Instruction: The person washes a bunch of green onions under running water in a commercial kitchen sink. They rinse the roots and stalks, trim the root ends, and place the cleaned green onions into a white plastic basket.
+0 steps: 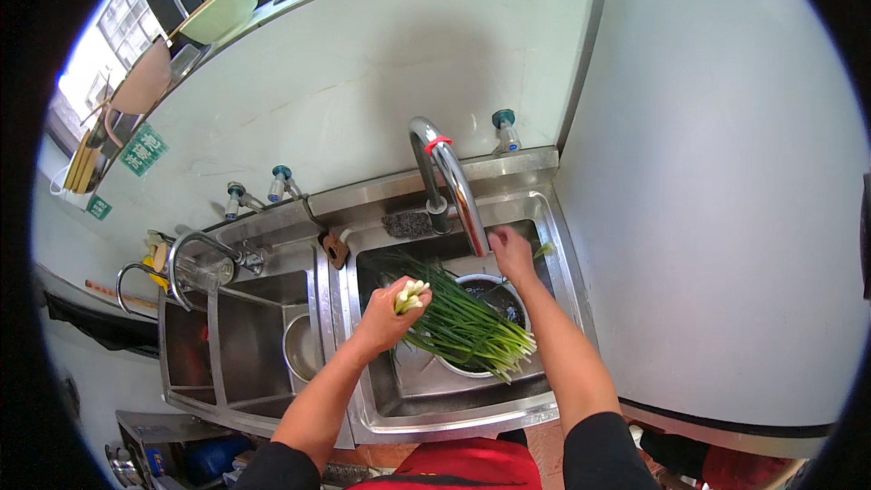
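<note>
My left hand (383, 323) grips a small bunch of scallions by their white ends (412, 296), over the left part of the steel sink (408, 425). A larger heap of scallions (469, 327) lies across a round metal basin (484, 278), white ends toward the lower right. Dark water shows in the basin. My right hand (514, 257) is blurred, beside the mouth of the chrome faucet (457, 177); its fingers look curled, and whether they hold anything is unclear. A pale green scrap (544, 250) shows at the sink's right rim.
Left of me are further sink compartments (255, 340), one with a metal bowl (299, 347), under a curved faucet (180, 265). A dark scouring pad (407, 224) lies behind the main faucet. A tall grey panel (714, 184) bounds the right. Bowls (221, 10) line the sill.
</note>
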`<state>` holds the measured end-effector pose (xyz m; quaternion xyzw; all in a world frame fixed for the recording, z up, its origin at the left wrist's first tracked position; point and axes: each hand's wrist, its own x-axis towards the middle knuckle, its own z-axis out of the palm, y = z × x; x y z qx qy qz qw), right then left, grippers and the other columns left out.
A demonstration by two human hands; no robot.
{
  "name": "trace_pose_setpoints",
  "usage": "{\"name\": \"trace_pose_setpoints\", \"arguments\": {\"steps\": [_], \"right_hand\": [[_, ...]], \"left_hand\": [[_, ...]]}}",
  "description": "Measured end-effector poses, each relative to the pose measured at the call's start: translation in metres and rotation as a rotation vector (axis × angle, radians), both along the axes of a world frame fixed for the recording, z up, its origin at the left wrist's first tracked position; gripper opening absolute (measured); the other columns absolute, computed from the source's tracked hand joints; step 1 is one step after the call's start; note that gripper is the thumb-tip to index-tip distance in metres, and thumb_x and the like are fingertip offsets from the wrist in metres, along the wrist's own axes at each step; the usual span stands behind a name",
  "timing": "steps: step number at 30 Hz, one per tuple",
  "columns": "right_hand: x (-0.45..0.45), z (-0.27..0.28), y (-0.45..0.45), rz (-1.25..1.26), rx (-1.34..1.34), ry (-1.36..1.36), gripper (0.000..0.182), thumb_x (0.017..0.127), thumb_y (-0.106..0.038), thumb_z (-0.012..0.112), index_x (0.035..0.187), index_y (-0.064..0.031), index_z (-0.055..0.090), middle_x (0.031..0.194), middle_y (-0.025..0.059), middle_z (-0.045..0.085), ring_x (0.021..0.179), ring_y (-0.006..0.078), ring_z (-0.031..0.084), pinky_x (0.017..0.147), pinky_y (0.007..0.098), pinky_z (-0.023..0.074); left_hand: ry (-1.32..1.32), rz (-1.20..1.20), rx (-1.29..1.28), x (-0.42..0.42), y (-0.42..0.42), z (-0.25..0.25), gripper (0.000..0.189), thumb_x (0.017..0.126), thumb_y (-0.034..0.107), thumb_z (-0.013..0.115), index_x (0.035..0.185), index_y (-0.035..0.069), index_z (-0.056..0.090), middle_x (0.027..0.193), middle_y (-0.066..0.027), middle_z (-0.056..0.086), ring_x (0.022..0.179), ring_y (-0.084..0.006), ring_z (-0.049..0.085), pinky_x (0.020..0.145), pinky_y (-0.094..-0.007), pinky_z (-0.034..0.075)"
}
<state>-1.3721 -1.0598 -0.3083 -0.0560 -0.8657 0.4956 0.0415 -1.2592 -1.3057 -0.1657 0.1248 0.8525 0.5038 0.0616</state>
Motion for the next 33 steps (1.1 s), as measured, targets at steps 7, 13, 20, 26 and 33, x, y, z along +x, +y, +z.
{"name": "trace_pose_setpoints", "arguments": {"steps": [7,13,20,26,33], "right_hand": [[-0.088,0.017,-0.029,0.16,0.188,0.057,0.051,0.09,-0.044,0.052,0.106,0.0033,0.061,0.101,0.0269,0.063,0.099,0.0429,0.059,0.088,0.0481,0.0453],[-0.085,0.0,-0.018,0.165,0.161,-0.02,0.041,0.092,-0.036,0.051,0.096,0.0026,0.063,0.094,0.0262,0.064,0.091,0.0436,0.06,0.081,0.0498,0.0473],[0.041,-0.087,0.041,0.347,0.591,-0.245,0.028,0.084,-0.026,0.057,0.076,-0.0004,0.067,0.087,0.0226,0.066,0.085,0.0385,0.064,0.075,0.0467,0.051],[0.183,-0.164,0.071,-0.217,0.244,-0.584,0.023,0.08,-0.022,0.063,0.089,-0.0026,0.07,0.089,0.0212,0.067,0.084,0.0365,0.066,0.074,0.0476,0.0514],[0.165,-0.124,0.043,-0.394,0.427,-0.211,0.021,0.087,-0.011,0.045,0.085,0.0016,0.062,0.083,0.0238,0.065,0.075,0.0371,0.066,0.066,0.047,0.0533]], "left_hand": [[-0.02,0.064,0.041,0.011,0.0,-0.013,0.01,0.089,0.013,0.064,0.088,0.004,0.059,0.076,-0.0003,0.057,0.069,-0.0075,0.05,0.064,-0.024,0.043],[0.071,0.129,-0.023,0.017,-0.003,0.0,0.009,0.087,0.01,0.065,0.09,0.003,0.061,0.075,-0.0042,0.062,0.067,-0.009,0.055,0.063,-0.0252,0.046],[0.171,0.061,-0.123,0.013,0.001,0.06,0.01,0.085,0.009,0.066,0.09,0.002,0.062,0.078,-0.0075,0.064,0.068,-0.0166,0.06,0.065,-0.0273,0.047],[0.189,-0.08,-0.288,0.014,0.034,0.081,0.016,0.083,0.01,0.066,0.095,0.003,0.059,0.078,-0.015,0.062,0.068,-0.0307,0.06,0.065,-0.0328,0.047],[0.081,-0.266,-0.36,0.013,0.046,0.003,0.018,0.08,0.007,0.064,0.092,-0.002,0.056,0.075,-0.0227,0.06,0.068,-0.0379,0.06,0.061,-0.038,0.046]]}}
